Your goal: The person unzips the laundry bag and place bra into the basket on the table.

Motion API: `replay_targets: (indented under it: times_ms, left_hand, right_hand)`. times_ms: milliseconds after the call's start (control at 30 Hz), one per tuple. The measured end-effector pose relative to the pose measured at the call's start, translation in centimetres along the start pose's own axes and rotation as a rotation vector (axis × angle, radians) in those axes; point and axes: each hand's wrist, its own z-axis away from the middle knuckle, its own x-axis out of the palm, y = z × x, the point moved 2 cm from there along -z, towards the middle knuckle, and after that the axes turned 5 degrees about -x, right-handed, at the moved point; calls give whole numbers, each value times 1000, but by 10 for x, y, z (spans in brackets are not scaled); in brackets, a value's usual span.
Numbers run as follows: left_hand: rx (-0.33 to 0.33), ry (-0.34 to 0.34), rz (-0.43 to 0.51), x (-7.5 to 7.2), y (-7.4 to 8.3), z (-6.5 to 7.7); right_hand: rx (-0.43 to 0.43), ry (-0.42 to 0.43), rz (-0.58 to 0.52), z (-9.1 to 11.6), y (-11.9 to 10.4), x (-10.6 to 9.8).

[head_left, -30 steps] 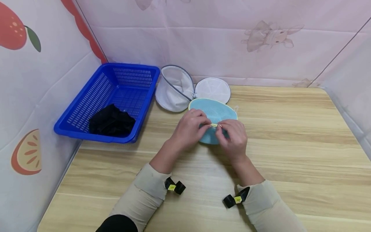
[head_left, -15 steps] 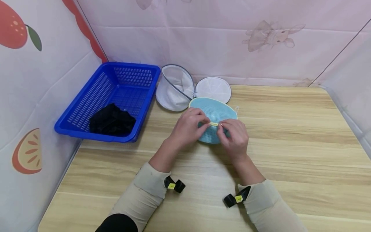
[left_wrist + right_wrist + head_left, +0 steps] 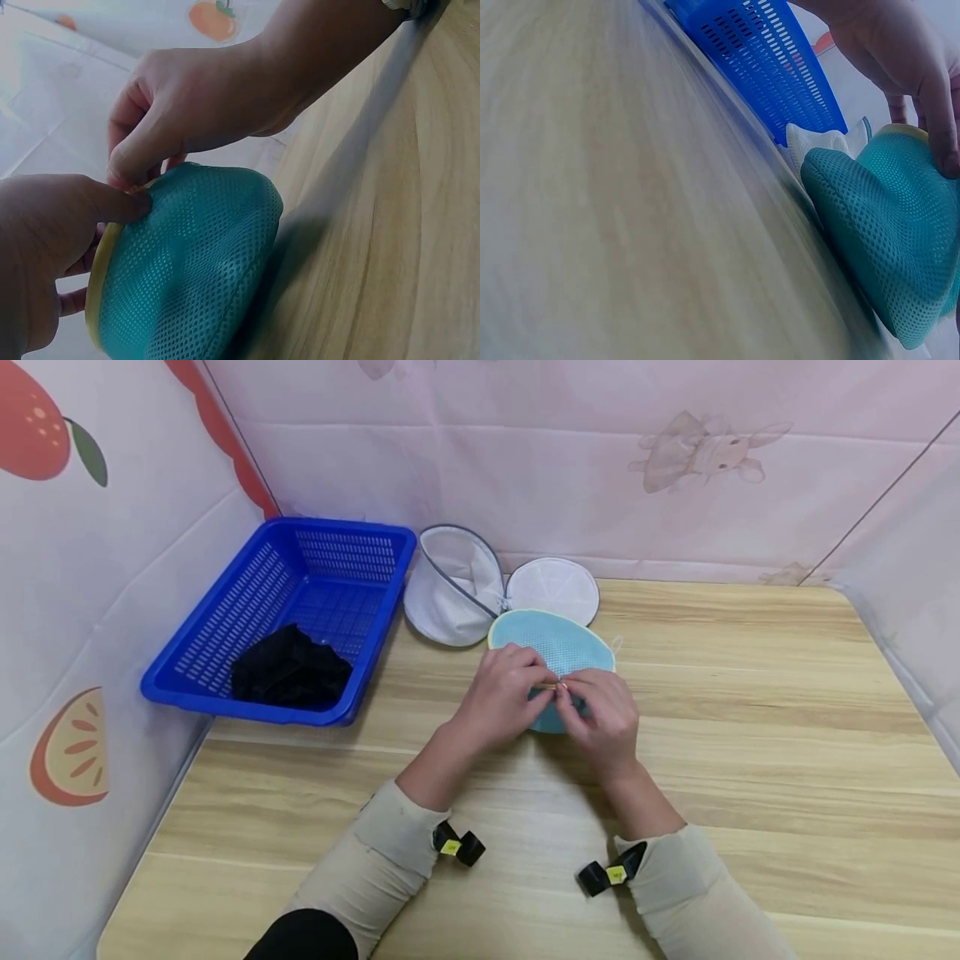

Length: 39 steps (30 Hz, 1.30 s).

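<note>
A teal mesh laundry bag (image 3: 551,639) with yellow trim stands on the table in the middle of the head view, its round lid flap tilted up at the back. My left hand (image 3: 501,693) pinches the yellow-trimmed front rim (image 3: 104,274) between thumb and fingers. Close beside it, my right hand (image 3: 602,714) pinches the same edge, fingertips nearly meeting the left ones. What lies right between the fingertips is mostly hidden. The left wrist view shows both thumbs at the trim, over the bulging mesh side.
Behind the teal bag lies a white mesh bag (image 3: 450,610) with dark trim, its round white lid (image 3: 555,589) folded out to the right. A blue plastic basket (image 3: 378,643) at the left holds a bunched black cloth (image 3: 288,670). Printed fabric walls (image 3: 525,477) border the wooden table (image 3: 750,735).
My left hand has slid right along the rim toward my right hand, covering the trim that showed between them. The right hand has barely moved.
</note>
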Motion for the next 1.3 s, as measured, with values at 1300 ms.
replay_targets:
  times_ms: [1300]
  left_hand:
    - [-70, 5, 61, -13, -11, -3]
  right_hand:
    - [76, 71, 26, 0, 6, -4]
